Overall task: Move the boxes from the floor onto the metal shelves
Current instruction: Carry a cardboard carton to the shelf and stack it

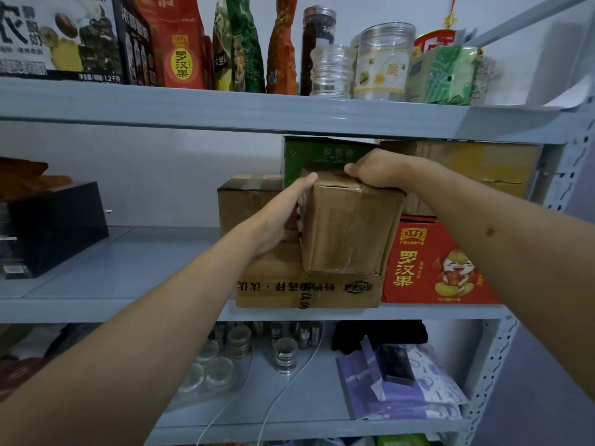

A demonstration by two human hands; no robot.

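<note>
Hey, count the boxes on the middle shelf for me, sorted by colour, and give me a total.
Plain brown cardboard boxes: 4: the taped one under both hands, the flat printed one beneath it, one behind on the left, one at the upper right
Red printed carton: 1
Green printed box: 1
Black box: 1
Total: 7

red carton (431, 265): 罗汉果 | red pouch (180, 43): 罗汉果 | jar (384, 62): 脆
</note>
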